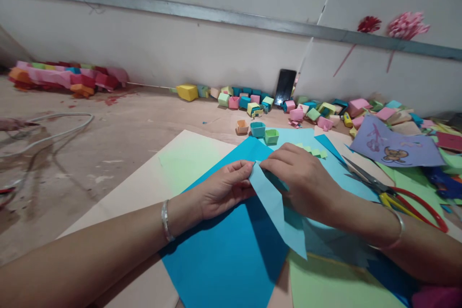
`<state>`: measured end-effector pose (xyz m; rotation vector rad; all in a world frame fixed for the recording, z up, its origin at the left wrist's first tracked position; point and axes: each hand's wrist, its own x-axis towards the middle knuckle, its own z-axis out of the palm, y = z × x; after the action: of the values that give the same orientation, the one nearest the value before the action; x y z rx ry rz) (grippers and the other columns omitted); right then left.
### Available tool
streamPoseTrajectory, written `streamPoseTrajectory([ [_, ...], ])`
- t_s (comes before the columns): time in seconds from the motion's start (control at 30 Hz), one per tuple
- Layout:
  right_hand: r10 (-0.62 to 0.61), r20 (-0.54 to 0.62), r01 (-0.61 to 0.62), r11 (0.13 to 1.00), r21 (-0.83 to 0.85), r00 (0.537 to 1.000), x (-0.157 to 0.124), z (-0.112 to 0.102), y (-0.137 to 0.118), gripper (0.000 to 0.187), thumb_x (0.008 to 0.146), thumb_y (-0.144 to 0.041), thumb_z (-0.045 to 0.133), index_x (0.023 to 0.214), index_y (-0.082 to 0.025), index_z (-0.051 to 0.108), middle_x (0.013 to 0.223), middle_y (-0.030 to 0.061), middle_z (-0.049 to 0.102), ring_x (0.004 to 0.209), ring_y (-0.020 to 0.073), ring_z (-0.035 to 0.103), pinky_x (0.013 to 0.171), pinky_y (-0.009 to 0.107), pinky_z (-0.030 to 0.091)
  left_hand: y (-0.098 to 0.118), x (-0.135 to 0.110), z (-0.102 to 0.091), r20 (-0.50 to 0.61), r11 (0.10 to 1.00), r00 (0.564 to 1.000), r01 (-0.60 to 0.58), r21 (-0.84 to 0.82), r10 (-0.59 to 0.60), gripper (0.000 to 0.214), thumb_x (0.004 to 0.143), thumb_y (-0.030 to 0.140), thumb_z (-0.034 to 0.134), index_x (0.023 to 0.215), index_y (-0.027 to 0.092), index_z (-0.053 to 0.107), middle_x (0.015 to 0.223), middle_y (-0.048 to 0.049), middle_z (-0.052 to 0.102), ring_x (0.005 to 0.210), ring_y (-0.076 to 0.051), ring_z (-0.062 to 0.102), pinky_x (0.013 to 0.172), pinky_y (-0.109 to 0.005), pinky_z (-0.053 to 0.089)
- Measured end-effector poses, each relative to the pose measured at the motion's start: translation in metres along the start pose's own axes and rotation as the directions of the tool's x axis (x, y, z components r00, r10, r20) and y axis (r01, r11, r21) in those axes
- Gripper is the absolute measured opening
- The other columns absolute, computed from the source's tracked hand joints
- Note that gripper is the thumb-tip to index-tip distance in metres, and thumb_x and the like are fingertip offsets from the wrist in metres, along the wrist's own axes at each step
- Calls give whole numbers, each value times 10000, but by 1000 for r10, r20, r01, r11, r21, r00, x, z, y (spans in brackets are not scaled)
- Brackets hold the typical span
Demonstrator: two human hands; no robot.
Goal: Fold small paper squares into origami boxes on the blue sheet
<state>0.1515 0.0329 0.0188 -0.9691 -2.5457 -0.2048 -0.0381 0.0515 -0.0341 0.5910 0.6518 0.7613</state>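
Observation:
My left hand (224, 187) and my right hand (299, 178) meet over a long light-blue paper strip (277, 211), each pinching its top end between thumb and fingers. The strip hangs down toward me over a large bright-blue sheet (224, 250). Each wrist wears a silver bangle. Three small folded paper cups, orange (242, 127), blue (257, 129) and green (271, 136), stand just beyond my hands.
Scissors (393, 192) with red and yellow handles lie to the right. Cream, green and light-blue sheets overlap on the floor. Several coloured paper boxes (252, 98) and a black phone (285, 86) line the wall. A purple cartoon sheet (397, 147) lies right; a cable (54, 127) left.

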Motion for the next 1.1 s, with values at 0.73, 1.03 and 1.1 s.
streamPoseTrajectory([
  [0.73,112,132,-140,962,234,985,6,-3,14,134,752,-70,564,740,-180,639,700,9,643,661,136,545,632,256,376,-3,1,-5,63,982,994,77,172,-89,283,737,353,785,888,150,657,825,-52,692,741,-168,660,775,-318,514],
  [1.03,95,335,-127,989,74,937,5,-6,13,115,783,-74,567,787,-183,605,707,15,634,631,147,512,559,265,263,-4,-2,0,78,971,994,61,233,-82,244,761,326,768,863,163,619,788,-26,661,708,-136,629,731,-275,509],
  [1.1,65,353,-125,980,152,933,3,-8,14,135,736,-60,582,772,-190,586,712,-2,633,627,135,501,554,256,250,-4,-3,2,92,966,992,64,251,-89,264,750,341,776,851,167,606,761,-15,648,680,-127,618,707,-259,504],
])
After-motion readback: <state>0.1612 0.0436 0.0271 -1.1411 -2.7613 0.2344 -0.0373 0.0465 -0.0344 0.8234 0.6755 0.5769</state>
